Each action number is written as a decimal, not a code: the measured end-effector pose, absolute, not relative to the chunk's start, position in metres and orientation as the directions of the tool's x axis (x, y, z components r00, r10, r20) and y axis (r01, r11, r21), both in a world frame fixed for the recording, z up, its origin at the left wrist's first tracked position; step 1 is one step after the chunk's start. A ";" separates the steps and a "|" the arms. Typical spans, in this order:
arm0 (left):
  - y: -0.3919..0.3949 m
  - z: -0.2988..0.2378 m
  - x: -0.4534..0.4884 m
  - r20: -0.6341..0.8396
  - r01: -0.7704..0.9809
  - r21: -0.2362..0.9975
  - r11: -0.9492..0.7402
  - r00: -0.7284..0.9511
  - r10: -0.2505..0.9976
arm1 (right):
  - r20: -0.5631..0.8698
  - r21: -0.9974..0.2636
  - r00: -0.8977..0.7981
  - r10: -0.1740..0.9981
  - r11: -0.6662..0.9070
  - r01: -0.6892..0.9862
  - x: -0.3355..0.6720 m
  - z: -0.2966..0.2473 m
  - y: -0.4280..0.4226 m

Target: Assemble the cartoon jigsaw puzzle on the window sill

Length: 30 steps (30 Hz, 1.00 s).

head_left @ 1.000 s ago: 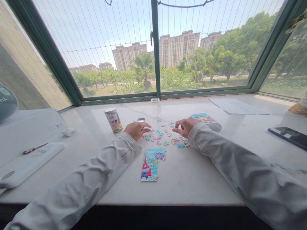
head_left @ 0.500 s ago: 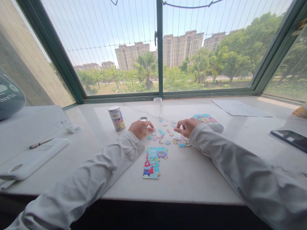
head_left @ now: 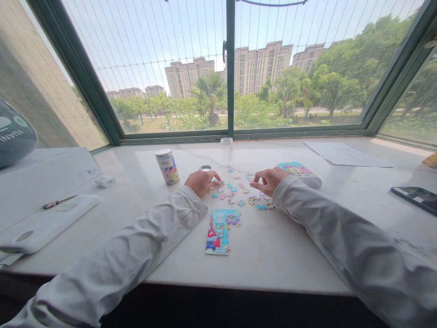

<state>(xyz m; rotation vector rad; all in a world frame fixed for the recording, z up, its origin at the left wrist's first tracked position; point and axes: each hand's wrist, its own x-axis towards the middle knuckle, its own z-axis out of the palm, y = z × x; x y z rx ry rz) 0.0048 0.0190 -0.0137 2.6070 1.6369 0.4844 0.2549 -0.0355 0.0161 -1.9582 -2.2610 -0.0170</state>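
Note:
A partly joined jigsaw puzzle (head_left: 220, 230) lies flat on the white sill. Beyond it, several loose puzzle pieces (head_left: 239, 193) are scattered between my hands. My left hand (head_left: 201, 182) rests on the sill at the left edge of the pieces, fingers curled, fingertips pinched on a small piece. My right hand (head_left: 269, 180) sits at the right edge of the pieces, fingers bent and pinched together near a piece; what they hold is too small to tell. Both arms wear white sleeves.
A printed puzzle tin (head_left: 167, 166) stands left of my left hand, a small round lid (head_left: 205, 168) just behind it. A clear jar (head_left: 226, 150), a colourful picture card (head_left: 297, 171), a paper sheet (head_left: 344, 154), a phone (head_left: 416, 198), white boxes (head_left: 44, 177) and a window frame (head_left: 230, 68) surround.
The view has shifted slightly. My left hand's fingers have curled in and pinched at the left pieces. My right hand stays at the right pieces, barely moved.

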 end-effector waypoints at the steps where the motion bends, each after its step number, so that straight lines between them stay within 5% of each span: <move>1: 0.019 -0.014 0.005 0.250 0.872 0.187 -0.452 0.403 0.880 | 0.121 -0.089 -0.137 0.983 0.148 0.985 0.255 0.016 -0.036; 14: 0.020 -0.016 0.002 0.297 0.865 0.174 -0.471 0.410 0.862 | 0.117 -0.095 -0.135 0.984 0.146 0.985 0.258 0.017 -0.035; 22: 0.014 -0.013 0.003 0.312 0.817 0.143 -0.559 0.499 0.808 | 0.090 0.106 -0.026 0.996 0.016 0.994 0.268 0.024 -0.032; 30: 0.013 -0.011 0.001 0.326 0.791 0.117 -0.600 0.540 0.776 | 0.062 0.120 0.031 0.998 -0.039 0.992 0.275 0.025 -0.029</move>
